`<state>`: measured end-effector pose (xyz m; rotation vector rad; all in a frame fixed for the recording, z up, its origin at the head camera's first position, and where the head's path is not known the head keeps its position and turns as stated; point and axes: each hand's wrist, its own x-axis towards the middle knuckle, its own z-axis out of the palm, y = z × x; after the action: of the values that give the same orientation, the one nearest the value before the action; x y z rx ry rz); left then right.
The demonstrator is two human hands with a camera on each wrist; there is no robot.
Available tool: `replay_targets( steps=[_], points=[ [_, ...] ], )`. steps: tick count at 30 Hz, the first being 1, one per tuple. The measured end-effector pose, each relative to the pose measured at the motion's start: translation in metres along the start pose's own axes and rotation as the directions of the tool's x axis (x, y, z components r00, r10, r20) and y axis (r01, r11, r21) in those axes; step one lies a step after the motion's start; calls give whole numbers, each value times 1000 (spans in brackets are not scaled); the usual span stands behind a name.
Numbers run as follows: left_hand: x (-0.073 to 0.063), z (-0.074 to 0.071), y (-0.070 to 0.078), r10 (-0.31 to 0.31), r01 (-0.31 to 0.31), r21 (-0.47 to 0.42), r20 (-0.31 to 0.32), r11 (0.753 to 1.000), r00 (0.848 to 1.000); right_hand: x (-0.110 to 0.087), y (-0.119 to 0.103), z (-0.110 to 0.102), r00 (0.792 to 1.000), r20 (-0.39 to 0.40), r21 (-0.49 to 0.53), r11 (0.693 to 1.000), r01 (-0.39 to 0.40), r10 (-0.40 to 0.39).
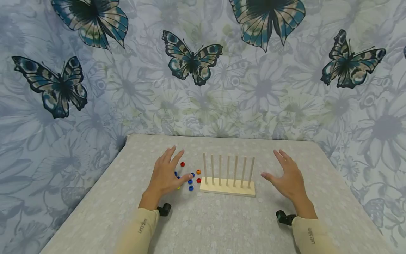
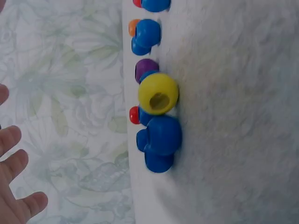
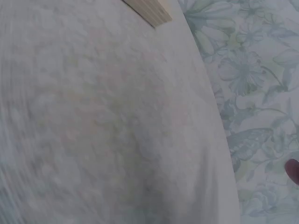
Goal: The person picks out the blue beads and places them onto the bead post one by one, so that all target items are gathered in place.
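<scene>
Fingers spread, the left hand [image 1: 165, 175] hovers over a scatter of round beads and holds none of them. Blue beads [image 2: 163, 135], a yellow bead [image 2: 152, 88] with its hole showing, a purple bead [image 2: 145, 70], an orange bead [image 1: 198, 171] and red beads [image 1: 182, 164] lie on the table; the hand hides part of the group in the head view. Right of them stands a wooden rack [image 1: 226, 190] with a row of several upright pegs [image 1: 228, 170]. Beyond its right end, the right hand [image 1: 288, 179] is held with thumb and fingers apart, gripping nothing.
A pale patterned cloth covers the table [image 1: 222, 225]. Behind it rises a wall [image 1: 203, 109] printed with flowers and butterflies. Black wrist cameras sit at the left cuff [image 1: 164, 210] and the right cuff [image 1: 284, 217].
</scene>
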<state>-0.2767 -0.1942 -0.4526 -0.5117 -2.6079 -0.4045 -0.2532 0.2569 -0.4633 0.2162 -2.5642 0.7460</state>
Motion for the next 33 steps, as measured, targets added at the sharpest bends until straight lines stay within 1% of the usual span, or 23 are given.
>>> replay_targets(
  steps=[3, 5, 9, 13, 17, 21, 28, 30, 33],
  points=[
    [-5, 2, 1, -7, 7, -57, -4, 998, 1000, -1, -4, 7, 1000, 20, 34, 999, -18, 17],
    [-9, 5, 2, -11, 11, -89, 9, 996, 1000, -2, -4, 11, 999, 37, 55, 998, -24, 22],
    [-15, 11, 3, -31, 37, -169, 35, 985, 999, -4, -7, 14, 994, 98, 126, 991, -50, 38],
    [-19, 14, 4, -46, 57, -227, 51, 972, 998, -6, -11, 19, 987, 151, 203, 975, -91, 61],
    [-22, 16, 3, -70, 86, -275, 68, 958, 995, -10, -14, 24, 981, 176, 271, 954, -126, 79],
    [-25, 18, 3, -100, 134, -312, 125, 941, 987, -14, -17, 32, 978, 190, 301, 943, -142, 86],
    [-28, 21, 4, -137, 212, -341, 230, 916, 964, -21, -18, 45, 967, 243, 313, 937, -157, 80],
    [-28, 21, 4, -138, 224, -351, 254, 909, 957, -22, -19, 47, 963, 256, 307, 937, -166, 87],
    [-28, 22, 4, -126, 221, -348, 274, 911, 953, -22, -20, 50, 952, 293, 302, 937, -175, 84]
  ],
)
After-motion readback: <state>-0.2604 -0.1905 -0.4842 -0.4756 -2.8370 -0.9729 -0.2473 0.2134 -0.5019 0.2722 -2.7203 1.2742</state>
